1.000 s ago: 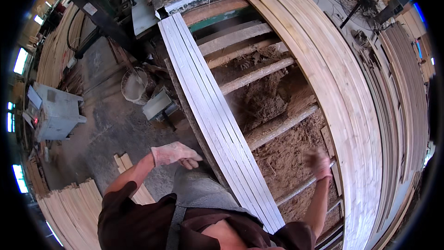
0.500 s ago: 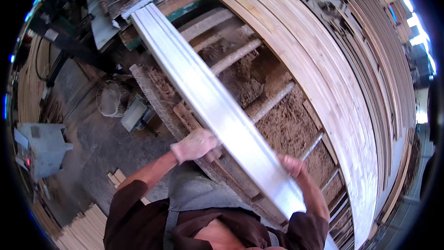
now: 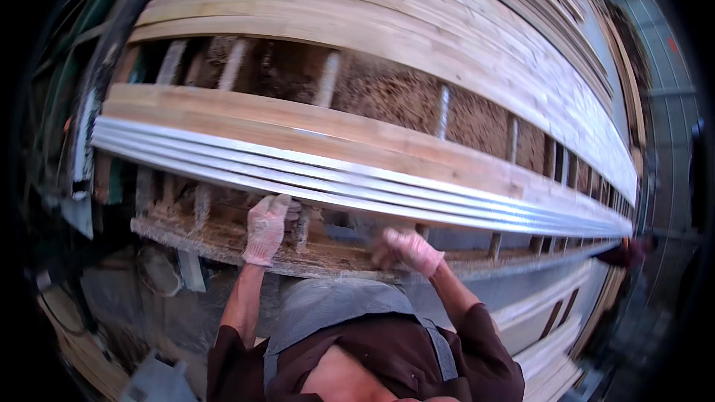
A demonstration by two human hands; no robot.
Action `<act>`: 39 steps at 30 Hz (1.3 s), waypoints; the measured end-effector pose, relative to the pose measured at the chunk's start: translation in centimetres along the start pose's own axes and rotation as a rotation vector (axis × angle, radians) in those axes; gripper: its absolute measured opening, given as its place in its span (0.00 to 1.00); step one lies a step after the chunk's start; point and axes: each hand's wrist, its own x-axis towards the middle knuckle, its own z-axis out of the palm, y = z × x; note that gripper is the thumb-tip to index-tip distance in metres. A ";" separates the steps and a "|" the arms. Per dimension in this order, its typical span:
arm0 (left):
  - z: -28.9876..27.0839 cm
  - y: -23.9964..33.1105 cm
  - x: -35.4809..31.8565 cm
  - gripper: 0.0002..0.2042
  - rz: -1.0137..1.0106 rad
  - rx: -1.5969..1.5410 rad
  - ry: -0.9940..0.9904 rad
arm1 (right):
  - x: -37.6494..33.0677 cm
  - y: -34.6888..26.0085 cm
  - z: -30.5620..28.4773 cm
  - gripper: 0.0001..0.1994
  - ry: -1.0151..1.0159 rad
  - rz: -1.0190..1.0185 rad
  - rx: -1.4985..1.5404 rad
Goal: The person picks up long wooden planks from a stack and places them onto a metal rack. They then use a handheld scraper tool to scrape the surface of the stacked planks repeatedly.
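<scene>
A long, silvery ribbed metal length (image 3: 328, 182) runs left to right over the rollers, beside a wooden board (image 3: 298, 130) on its far side. My left hand (image 3: 265, 231), in a pale pinkish knitted glove, has bent, bunched fingers at the near edge of the ribbed length; what lies in them is hidden. Gloved likewise, my right hand (image 3: 411, 251) hovers over the near rail (image 3: 335, 268), apart from the ribbed length. Its thumb points forward and its fingers are smeared by motion.
More boards (image 3: 357, 15) lie side by side beyond the gap. Rollers (image 3: 326, 78) cross a bed of brown wood shavings (image 3: 387, 97). A dark machine frame (image 3: 112, 59) stands at the left end. Another person's dark sleeve (image 3: 628, 254) shows at the far right end.
The view has turned, so the ribbed length now lies crosswise in front of me with a wooden board beyond it. My right hand has come off it to the near rail.
</scene>
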 end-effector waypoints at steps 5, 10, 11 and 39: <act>-2.4 -2.8 1.3 0.19 -0.151 -0.152 -0.056 | 2.5 3.1 0.7 0.31 0.239 -0.376 0.435; -8.3 -3.7 6.2 0.51 -0.083 -1.016 -0.111 | 4.3 4.4 1.2 0.30 0.232 -0.521 0.601; -7.7 -3.7 7.3 0.54 -0.067 -1.079 -0.087 | 4.8 4.4 1.2 0.30 0.216 -0.532 0.614; -4.2 0.7 11.2 0.46 0.035 -1.268 0.070 | 9.0 -2.5 -0.5 0.33 -0.026 -0.655 0.816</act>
